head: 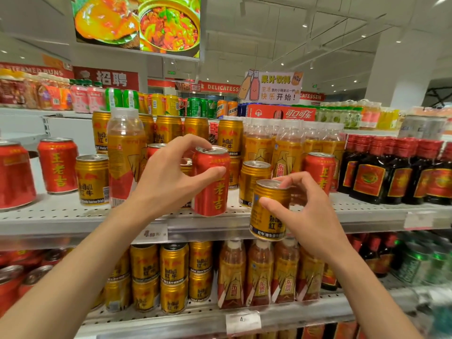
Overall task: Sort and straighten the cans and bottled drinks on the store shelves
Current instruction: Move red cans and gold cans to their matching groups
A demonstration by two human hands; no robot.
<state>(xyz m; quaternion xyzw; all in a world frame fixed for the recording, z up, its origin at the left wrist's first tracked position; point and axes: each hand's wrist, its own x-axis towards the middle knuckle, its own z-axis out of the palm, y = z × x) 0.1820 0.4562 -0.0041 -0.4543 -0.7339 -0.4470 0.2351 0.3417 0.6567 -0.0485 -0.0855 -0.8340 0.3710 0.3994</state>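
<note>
My left hand [166, 177] grips a red herbal-tea can [212, 192], tilted slightly at the front of the middle shelf [61, 217]. My right hand [308, 211] holds a gold Red Bull can [267, 216] just in front of the shelf edge, off the shelf. On that shelf, red cans [58, 165] stand at the left and one [320, 170] at the right, mixed with gold cans [92, 179] and a clear-topped yellow energy bottle [124, 155]. More yellow bottles [288, 148] stand behind my right hand.
Dark red-capped bottles [396, 170] fill the shelf's right end. The lower shelf [200, 319] carries stacked gold cans [173, 277], yellow bottles [259, 272] and red cans at the left. The top shelf holds assorted drinks and a red cola case [281, 113].
</note>
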